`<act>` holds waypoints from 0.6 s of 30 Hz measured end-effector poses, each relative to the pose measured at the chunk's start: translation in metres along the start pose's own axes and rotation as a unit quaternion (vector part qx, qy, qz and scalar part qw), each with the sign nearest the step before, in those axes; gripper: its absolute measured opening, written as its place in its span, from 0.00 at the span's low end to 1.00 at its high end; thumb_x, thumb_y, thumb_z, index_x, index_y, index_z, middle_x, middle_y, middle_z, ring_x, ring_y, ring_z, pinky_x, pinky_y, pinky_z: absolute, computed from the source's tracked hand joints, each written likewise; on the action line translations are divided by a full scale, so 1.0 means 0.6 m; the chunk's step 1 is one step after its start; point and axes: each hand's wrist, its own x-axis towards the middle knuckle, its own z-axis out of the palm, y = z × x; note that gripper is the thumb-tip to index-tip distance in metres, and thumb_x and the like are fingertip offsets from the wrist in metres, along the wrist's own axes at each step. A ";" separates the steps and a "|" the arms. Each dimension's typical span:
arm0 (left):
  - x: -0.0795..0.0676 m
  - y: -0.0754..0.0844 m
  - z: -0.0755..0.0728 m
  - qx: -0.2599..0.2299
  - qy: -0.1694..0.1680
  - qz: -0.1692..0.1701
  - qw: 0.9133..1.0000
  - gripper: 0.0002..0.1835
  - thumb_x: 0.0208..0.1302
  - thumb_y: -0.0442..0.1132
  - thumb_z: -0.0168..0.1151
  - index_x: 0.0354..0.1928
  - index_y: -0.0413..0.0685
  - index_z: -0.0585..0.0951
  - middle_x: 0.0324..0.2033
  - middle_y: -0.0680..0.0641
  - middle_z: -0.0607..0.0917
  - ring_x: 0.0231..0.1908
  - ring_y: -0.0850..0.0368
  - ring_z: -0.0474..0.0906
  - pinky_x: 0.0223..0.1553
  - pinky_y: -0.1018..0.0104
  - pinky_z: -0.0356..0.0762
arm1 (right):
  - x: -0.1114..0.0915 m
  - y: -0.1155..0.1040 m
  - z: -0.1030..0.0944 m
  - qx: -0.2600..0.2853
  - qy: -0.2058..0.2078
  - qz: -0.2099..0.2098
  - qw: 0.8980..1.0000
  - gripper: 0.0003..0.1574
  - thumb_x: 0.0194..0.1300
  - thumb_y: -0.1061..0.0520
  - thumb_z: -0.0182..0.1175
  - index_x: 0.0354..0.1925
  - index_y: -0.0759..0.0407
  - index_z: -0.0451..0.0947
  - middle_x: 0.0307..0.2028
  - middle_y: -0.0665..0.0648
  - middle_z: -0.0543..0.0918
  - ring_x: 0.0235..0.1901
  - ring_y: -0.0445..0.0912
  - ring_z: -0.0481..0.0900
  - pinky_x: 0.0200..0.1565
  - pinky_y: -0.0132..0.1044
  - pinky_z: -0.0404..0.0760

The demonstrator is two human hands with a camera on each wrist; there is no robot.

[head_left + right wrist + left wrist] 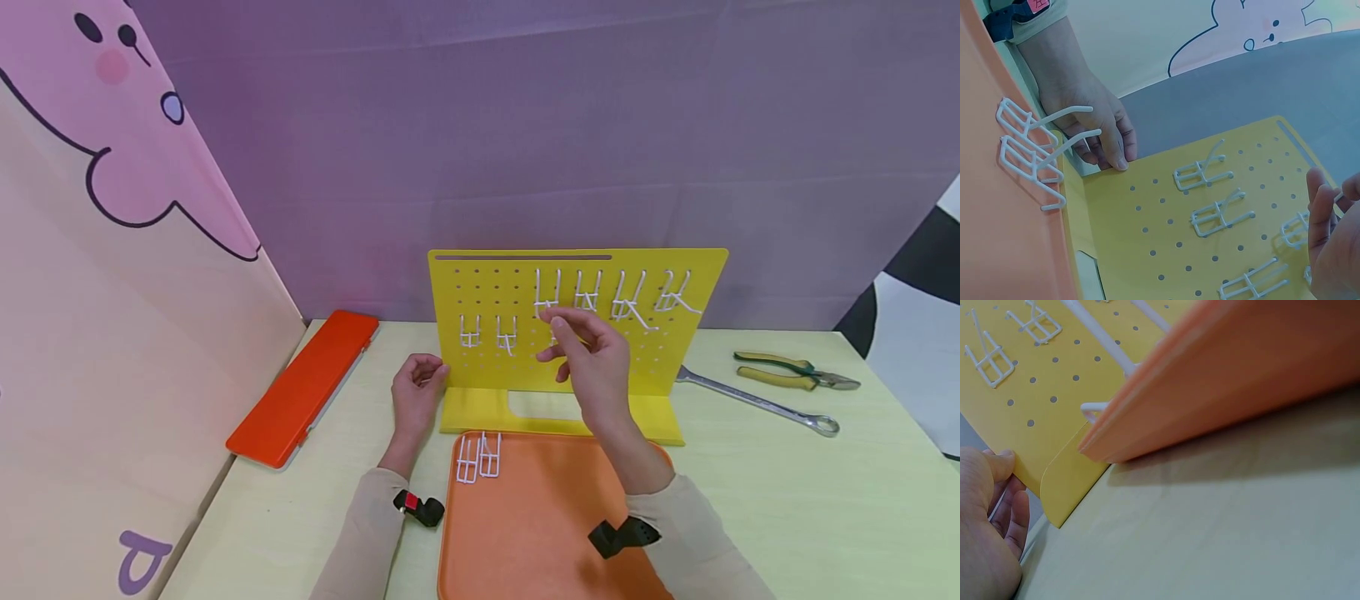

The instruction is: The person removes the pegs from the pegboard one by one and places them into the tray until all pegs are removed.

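A yellow pegboard (487, 375) stands upright on the table, with several white wire hooks hung in two rows. My left hand (417, 392) holds its left edge, the thumb (1001, 464) on the front face and the other fingers curled at the edge. In front of the board, my right hand (596, 358) is at the leftmost upper hook (547, 287). Between thumb and finger of the right hand (1335, 240), a bit of white wire shows in the right wrist view; the fingers hide part of that hook. Two loose white hooks (478, 458) lie on the orange tray (540, 517).
Left of the board lies a long red case (303, 387). To the right are a combination wrench (757, 402), its end near the board's base, and pliers with yellow-green handles (798, 371). A purple cloth (525, 125) hangs behind the table.
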 end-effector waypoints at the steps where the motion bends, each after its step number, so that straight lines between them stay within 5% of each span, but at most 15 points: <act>1: 0.000 0.000 0.000 0.001 0.000 0.000 1.000 0.07 0.74 0.28 0.72 0.49 0.36 0.85 0.45 0.38 0.89 0.43 0.54 0.85 0.45 0.74 0.84 | 0.000 0.001 0.000 0.000 0.001 -0.003 1.000 0.14 0.82 0.61 0.65 0.58 0.68 0.87 0.53 0.63 0.92 0.26 0.42 0.90 0.22 0.28 0.78; 18: -0.001 0.001 0.001 0.003 0.001 0.008 1.000 0.07 0.73 0.28 0.73 0.49 0.35 0.84 0.43 0.40 0.89 0.42 0.56 0.85 0.45 0.74 0.84 | -0.010 0.002 0.002 0.001 0.003 -0.022 1.000 0.13 0.82 0.61 0.64 0.57 0.68 0.87 0.49 0.52 0.94 0.26 0.42 0.90 0.22 0.28 0.78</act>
